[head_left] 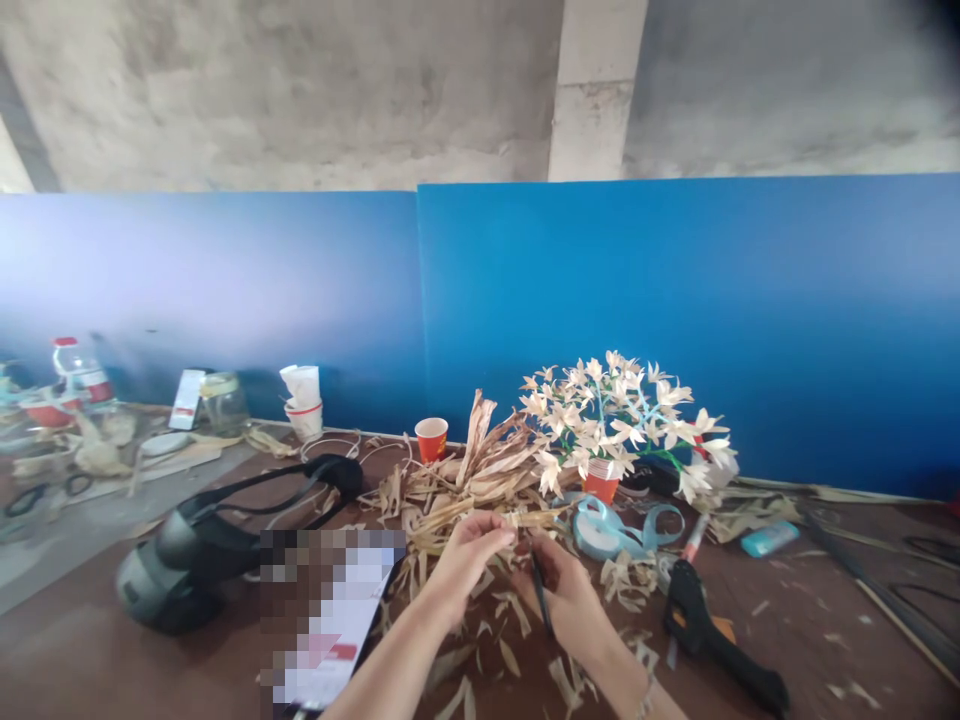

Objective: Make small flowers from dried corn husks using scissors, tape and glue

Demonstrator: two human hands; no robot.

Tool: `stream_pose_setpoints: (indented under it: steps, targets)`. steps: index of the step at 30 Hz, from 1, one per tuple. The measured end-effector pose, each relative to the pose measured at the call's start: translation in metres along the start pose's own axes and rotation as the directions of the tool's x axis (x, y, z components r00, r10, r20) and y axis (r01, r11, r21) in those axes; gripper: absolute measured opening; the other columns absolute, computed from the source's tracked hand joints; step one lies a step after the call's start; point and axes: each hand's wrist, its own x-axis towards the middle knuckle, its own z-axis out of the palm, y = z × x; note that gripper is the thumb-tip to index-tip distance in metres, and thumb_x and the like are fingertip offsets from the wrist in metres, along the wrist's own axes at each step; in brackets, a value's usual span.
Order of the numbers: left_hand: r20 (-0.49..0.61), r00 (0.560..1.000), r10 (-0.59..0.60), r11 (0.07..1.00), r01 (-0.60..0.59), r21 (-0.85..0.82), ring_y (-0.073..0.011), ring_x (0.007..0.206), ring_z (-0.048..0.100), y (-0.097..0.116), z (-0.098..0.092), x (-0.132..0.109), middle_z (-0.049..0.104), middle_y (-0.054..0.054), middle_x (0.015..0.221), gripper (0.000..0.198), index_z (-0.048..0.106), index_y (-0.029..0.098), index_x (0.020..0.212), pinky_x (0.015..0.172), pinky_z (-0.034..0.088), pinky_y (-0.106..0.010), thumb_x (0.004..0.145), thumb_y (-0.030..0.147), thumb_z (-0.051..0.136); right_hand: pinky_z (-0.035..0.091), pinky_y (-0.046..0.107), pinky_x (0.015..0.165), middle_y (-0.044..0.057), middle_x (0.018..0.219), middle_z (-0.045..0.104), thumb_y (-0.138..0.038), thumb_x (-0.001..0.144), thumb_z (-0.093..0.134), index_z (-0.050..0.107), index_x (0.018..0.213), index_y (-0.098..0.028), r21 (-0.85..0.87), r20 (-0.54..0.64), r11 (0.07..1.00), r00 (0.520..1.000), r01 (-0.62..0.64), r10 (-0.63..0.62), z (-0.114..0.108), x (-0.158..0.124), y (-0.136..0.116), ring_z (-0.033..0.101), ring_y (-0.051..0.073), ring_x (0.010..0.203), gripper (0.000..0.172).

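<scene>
My left hand (480,555) is closed in a pinch on a pale strip of dried husk (544,519) in front of the pile. Close beside it, my right hand (566,595) is wrapped round a slim black tool (540,590), possibly scissors; its working end is hidden among the fingers. Just past the hands lies a heap of dried corn husks (487,455). Husk scraps (510,655) litter the brown table beneath them. A bunch of pale husk flowers (600,400) stands in a red paper cup (601,485) behind my right hand.
At right lie a black glue gun (720,650), blue ribbon (600,530) and a turquoise packet (769,539). To the left are a partly blurred tablet (349,620), a black headset (187,550), a red cup (431,440) and white cups (304,415). A blue partition (675,270) rises behind.
</scene>
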Motion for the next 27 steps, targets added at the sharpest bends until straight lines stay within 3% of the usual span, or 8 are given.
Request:
stream_pose_setpoints:
  steps: [3, 5, 20, 27]
  targets:
    - [-0.013, 1.000, -0.007, 1.000, 0.008, 0.007, -0.0122, 0.064, 0.050, 0.0024, 0.0006, -0.0020, 0.056, 0.003, 0.061, 0.008, 0.057, 0.017, 0.062, 0.066, 0.035, -0.022, 0.064, 0.023, 0.061, 0.042, 0.025, 0.062, 0.001, 0.071, 0.059, -0.020, 0.069, 0.062, 0.060, 0.089, -0.014, -0.002, 0.099, 1.000, 0.995, -0.028, 0.028, 0.0008, -0.0007, -0.0004, 0.052, 0.015, 0.067, 0.021]
    - [-0.015, 1.000, -0.004, 1.000, 0.004, 0.002, -0.0122, 0.065, 0.050, 0.0033, 0.0013, -0.0027, 0.056, 0.003, 0.062, 0.007, 0.057, 0.017, 0.063, 0.067, 0.035, -0.022, 0.064, 0.022, 0.061, 0.040, 0.024, 0.060, 0.000, 0.070, 0.057, -0.018, 0.068, 0.062, 0.059, 0.088, -0.013, -0.002, 0.105, 0.999, 0.993, -0.045, 0.045, 0.0007, -0.0006, -0.0005, 0.051, 0.014, 0.065, 0.020]
    - [0.007, 0.999, -0.043, 0.994, 0.044, -0.099, -0.0111, 0.061, 0.048, 0.0003, 0.0014, -0.0028, 0.054, 0.004, 0.060, 0.013, 0.056, 0.017, 0.063, 0.064, 0.035, -0.022, 0.061, 0.026, 0.065, 0.030, 0.020, 0.047, -0.004, 0.056, 0.045, -0.016, 0.071, 0.056, 0.059, 0.078, -0.013, 0.004, 0.070, 0.999, 0.997, -0.041, 0.040, 0.0030, -0.0006, 0.0089, 0.037, 0.008, 0.051, 0.009]
    - [0.014, 0.998, -0.069, 0.991, 0.070, -0.112, -0.0109, 0.062, 0.048, -0.0016, -0.0004, -0.0029, 0.054, 0.004, 0.062, 0.014, 0.056, 0.017, 0.064, 0.063, 0.035, -0.022, 0.061, 0.027, 0.065, 0.032, 0.020, 0.047, -0.003, 0.056, 0.049, -0.021, 0.069, 0.059, 0.061, 0.076, -0.013, 0.019, 0.050, 0.998, 0.997, -0.059, 0.058, 0.0033, -0.0013, 0.0069, 0.040, 0.009, 0.051, 0.011]
